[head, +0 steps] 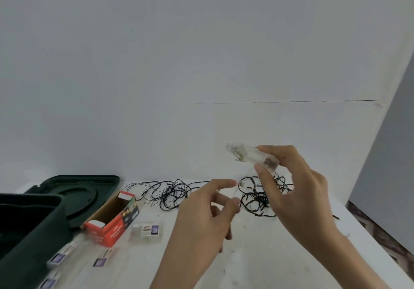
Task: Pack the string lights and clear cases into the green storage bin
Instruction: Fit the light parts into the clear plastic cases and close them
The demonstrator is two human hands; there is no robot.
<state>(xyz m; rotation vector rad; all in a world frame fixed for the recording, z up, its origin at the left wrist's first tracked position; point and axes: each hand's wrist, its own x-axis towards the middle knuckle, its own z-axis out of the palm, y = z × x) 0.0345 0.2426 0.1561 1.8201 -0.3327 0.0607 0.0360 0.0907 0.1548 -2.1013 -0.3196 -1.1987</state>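
My right hand [291, 190] holds a clear case [248, 157] up above the table, pinched between thumb and fingers at its right end. A thin pale wire [244, 174] hangs from the case down to my left hand [206, 217], which pinches it between thumb and forefinger. Black string lights [257, 196] lie tangled on the table under my hands, and a second tangle [170, 193] lies to their left. The green storage bin [29, 228] stands open at the left edge. Another clear case [146, 230] rests flat on the table.
The bin's green lid [83, 190] lies behind the bin. An open red cardboard box [112, 219] lies beside it. Small packets [103, 259] with purple labels sit at the lower left near the bin. A white wall rises right behind the table, whose right edge [369, 237] runs diagonally.
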